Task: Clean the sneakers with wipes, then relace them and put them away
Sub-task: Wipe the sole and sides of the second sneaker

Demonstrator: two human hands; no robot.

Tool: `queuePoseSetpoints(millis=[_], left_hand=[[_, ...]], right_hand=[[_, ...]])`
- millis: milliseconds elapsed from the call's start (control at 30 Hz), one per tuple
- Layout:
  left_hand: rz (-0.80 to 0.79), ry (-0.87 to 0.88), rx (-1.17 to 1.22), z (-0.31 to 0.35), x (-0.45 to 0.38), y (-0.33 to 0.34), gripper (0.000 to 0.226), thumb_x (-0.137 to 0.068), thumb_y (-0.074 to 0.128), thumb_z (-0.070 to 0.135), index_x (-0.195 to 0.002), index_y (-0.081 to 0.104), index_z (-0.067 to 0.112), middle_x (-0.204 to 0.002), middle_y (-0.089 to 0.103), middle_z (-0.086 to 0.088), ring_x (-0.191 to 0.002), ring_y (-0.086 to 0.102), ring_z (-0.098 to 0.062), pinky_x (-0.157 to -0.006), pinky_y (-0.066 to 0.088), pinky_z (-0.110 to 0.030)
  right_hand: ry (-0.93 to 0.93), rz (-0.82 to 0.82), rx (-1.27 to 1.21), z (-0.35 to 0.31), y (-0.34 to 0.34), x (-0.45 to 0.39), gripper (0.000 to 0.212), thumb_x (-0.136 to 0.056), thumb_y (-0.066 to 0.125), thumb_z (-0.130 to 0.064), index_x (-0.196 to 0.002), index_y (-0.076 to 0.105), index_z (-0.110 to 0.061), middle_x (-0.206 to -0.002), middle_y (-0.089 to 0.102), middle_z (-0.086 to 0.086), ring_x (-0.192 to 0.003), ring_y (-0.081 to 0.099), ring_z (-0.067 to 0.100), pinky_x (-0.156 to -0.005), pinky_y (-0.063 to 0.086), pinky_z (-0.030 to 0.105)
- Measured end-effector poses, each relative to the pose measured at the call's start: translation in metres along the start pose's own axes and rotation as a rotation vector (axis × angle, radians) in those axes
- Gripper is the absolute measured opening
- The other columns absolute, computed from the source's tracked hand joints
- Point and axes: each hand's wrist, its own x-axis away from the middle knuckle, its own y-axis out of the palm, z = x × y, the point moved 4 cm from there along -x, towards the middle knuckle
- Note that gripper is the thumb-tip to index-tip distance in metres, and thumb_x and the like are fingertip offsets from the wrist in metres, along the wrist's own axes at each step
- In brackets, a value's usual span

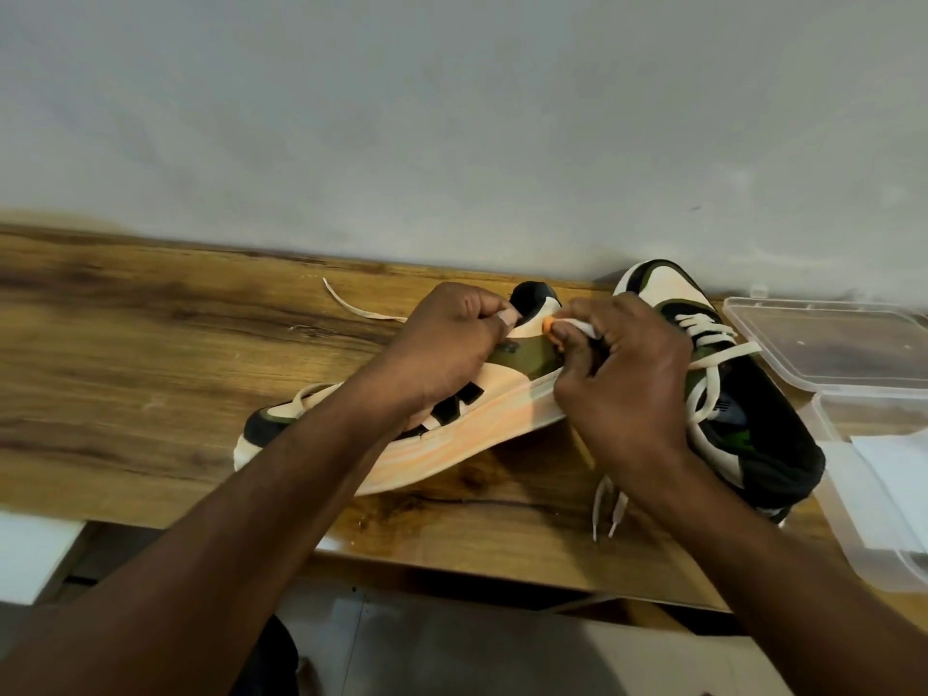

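Observation:
A cream, olive and black sneaker lies on its side on the wooden table, sole edge toward me. My left hand grips its upper near the collar. My right hand pinches a white wipe against the sneaker's olive heel panel. A loose cream lace trails out behind the left hand. The second sneaker stands upright to the right, laced, with its lace ends hanging toward the table's front edge.
A clear plastic box holding white wipes sits at the right edge, its open lid lying behind it. A grey wall runs along the table's back. The table's front edge is close below the sneakers.

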Motion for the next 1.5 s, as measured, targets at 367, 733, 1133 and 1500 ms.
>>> queuePoseSetpoints(millis=[367,733,1133,1500], left_hand=[[0.004,0.022,-0.034,-0.003,-0.003,-0.001,0.03,-0.108,0.054,0.015,-0.09,0.078,0.012,-0.053,0.063,0.011,-0.036,0.048,0.002,-0.037,0.034,-0.014],[0.028,-0.005,0.014,-0.005,-0.007,-0.004,0.028,-0.108,0.056,0.018,-0.093,0.078,0.01,-0.057,0.061,0.004,-0.038,0.048,-0.008,-0.037,0.036,-0.019],[0.023,-0.021,0.06,-0.006,-0.01,-0.004,0.031,-0.107,0.056,0.016,-0.083,0.075,0.017,-0.053,0.063,0.011,-0.04,0.052,-0.003,-0.041,0.039,-0.017],[0.021,-0.031,0.092,-0.007,-0.009,-0.006,0.027,-0.107,0.055,0.014,-0.091,0.077,0.01,-0.053,0.062,0.01,-0.039,0.05,-0.002,-0.042,0.037,-0.016]], right_hand=[[-0.04,-0.046,0.041,-0.003,-0.002,0.001,0.022,-0.09,0.074,0.001,-0.107,0.08,-0.01,-0.097,0.07,0.005,-0.083,0.066,0.018,-0.072,0.057,0.04],[-0.088,-0.137,0.024,-0.023,0.008,0.018,0.019,-0.096,0.071,-0.007,-0.113,0.077,-0.006,-0.101,0.067,0.007,-0.084,0.065,0.022,-0.066,0.059,0.043],[-0.128,-0.132,0.054,-0.018,0.009,0.022,0.016,-0.096,0.069,-0.006,-0.111,0.076,-0.006,-0.104,0.066,0.008,-0.085,0.065,0.023,-0.067,0.059,0.044],[-0.179,-0.17,0.05,-0.036,0.018,0.034,0.015,-0.096,0.068,-0.004,-0.109,0.076,-0.004,-0.102,0.066,0.009,-0.082,0.063,0.023,-0.064,0.057,0.041]])
